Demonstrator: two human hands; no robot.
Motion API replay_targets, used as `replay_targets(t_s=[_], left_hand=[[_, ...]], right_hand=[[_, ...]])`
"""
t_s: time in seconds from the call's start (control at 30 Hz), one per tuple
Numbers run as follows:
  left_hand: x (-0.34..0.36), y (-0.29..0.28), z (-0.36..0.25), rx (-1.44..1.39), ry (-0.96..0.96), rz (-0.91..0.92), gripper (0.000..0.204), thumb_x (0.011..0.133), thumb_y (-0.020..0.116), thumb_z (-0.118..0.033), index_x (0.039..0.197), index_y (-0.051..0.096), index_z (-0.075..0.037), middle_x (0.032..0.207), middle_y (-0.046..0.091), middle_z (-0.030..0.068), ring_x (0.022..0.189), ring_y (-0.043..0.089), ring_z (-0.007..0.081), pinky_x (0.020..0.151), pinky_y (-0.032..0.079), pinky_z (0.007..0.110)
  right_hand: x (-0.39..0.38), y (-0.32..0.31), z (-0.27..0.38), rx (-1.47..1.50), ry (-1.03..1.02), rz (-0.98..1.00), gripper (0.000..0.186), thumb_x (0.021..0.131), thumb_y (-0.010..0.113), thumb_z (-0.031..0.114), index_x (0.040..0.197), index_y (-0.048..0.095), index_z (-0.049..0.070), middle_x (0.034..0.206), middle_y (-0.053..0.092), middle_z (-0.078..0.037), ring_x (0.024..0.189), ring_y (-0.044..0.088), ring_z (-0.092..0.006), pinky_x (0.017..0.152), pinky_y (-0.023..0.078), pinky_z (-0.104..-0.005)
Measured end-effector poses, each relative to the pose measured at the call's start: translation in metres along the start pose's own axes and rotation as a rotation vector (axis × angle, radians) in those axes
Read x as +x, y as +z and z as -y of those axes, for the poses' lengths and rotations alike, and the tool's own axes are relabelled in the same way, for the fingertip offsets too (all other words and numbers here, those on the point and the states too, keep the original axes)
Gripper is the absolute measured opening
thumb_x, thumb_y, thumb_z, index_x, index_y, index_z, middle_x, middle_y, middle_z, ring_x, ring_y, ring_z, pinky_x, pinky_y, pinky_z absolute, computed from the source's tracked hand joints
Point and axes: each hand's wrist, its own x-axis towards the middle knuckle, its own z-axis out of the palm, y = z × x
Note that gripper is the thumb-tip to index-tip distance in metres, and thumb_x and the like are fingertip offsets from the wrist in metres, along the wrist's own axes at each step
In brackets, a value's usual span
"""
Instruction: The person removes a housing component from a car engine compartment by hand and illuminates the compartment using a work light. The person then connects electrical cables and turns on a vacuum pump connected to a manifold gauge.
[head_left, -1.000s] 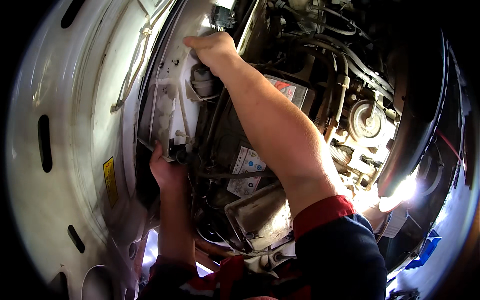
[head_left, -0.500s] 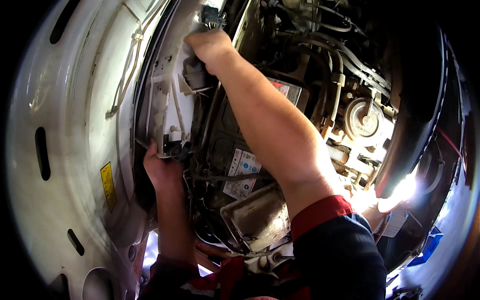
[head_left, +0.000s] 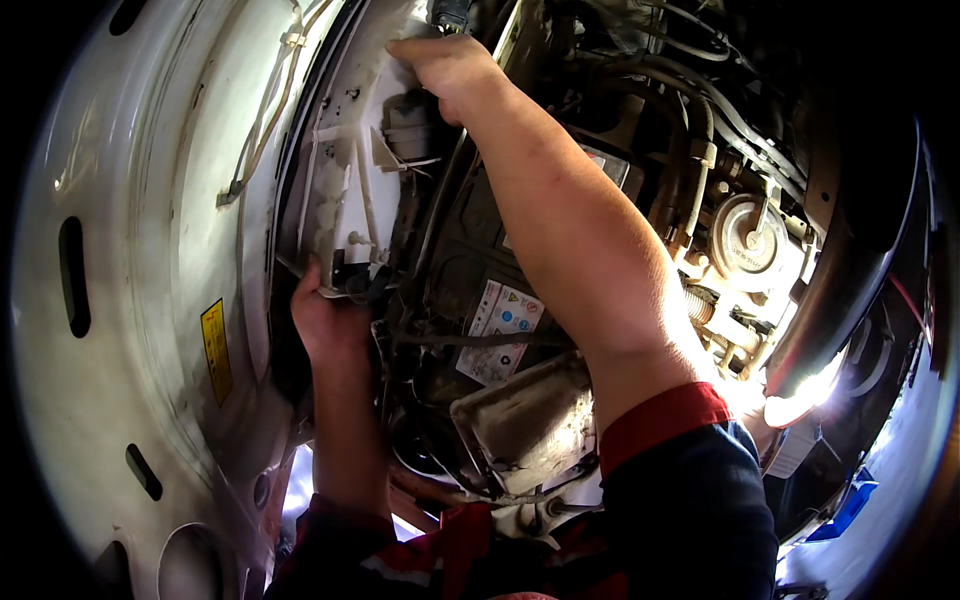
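A long, dirty white headlight housing (head_left: 345, 150) lies along the front edge of the engine bay, its back toward me. My left hand (head_left: 328, 318) grips the near end, thumb up along the outer edge and the other fingers hidden beneath it. Next to this hand is a black connector (head_left: 352, 280) on the housing. Farther away, my right hand (head_left: 445, 68) is closed on the far end; its thumb shows and the remaining fingers are out of sight. Another black plug (head_left: 450, 14) sits just beyond it.
White body panel (head_left: 130, 280) with a yellow label (head_left: 215, 350) fills the left. Under my right forearm is a dark battery (head_left: 450, 270), with a dusty box-shaped cover (head_left: 525, 430) nearer. Hoses (head_left: 740, 125) and a round metal cap (head_left: 748, 240) lie right. A bright lamp (head_left: 800, 395) glares.
The whole view has shifted slightly, so most things sit a little higher in it. Both hands keep their hold on the housing, with no clear movement relative to it.
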Motion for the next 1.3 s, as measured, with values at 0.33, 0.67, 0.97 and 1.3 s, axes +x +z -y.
replay_targets(t_s=[0.33, 0.67, 0.97, 1.3], left_hand=[[-0.001, 0.004, 0.0, 0.028, 0.001, -0.091, 0.041, 0.098, 0.039, -0.027, 0.12, 0.055, 0.004, 0.111, 0.062, 0.0166, 0.099, 0.061, 0.0328, 0.086, 0.05, 0.044], [0.008, -0.013, 0.004, 0.07, 0.056, 0.058, 0.04, 0.099, 0.036, -0.021, 0.126, 0.05, 0.006, 0.12, 0.059, 0.0168, 0.11, 0.058, 0.0311, 0.097, 0.045, 0.045], [0.016, -0.019, 0.012, -0.014, 0.014, 0.063, 0.039, 0.098, 0.037, -0.021, 0.126, 0.051, 0.004, 0.119, 0.061, 0.0149, 0.109, 0.059, 0.0295, 0.098, 0.045, 0.044], [0.012, -0.027, 0.006, -0.051, -0.031, 0.179, 0.043, 0.097, 0.042, -0.027, 0.126, 0.051, 0.004, 0.118, 0.061, 0.0172, 0.107, 0.059, 0.0322, 0.095, 0.046, 0.045]], right_hand=[[-0.001, 0.005, -0.001, 0.097, 0.03, -0.086, 0.066, 0.079, 0.073, 0.045, 0.117, 0.059, -0.008, 0.111, 0.061, -0.02, 0.086, 0.061, -0.024, 0.072, 0.051, -0.0369], [0.015, 0.01, -0.011, 0.236, -0.047, -0.034, 0.059, 0.078, 0.076, 0.037, 0.115, 0.061, -0.006, 0.114, 0.062, -0.02, 0.095, 0.061, -0.0251, 0.079, 0.052, -0.0369], [0.016, 0.007, -0.011, 0.182, -0.037, 0.004, 0.061, 0.078, 0.076, 0.038, 0.117, 0.061, -0.005, 0.118, 0.06, -0.019, 0.1, 0.06, -0.0251, 0.082, 0.05, -0.0361], [-0.003, 0.013, -0.004, 0.076, 0.01, -0.103, 0.068, 0.073, 0.076, 0.05, 0.113, 0.064, -0.003, 0.103, 0.064, -0.016, 0.074, 0.058, -0.0196, 0.064, 0.049, -0.0338]])
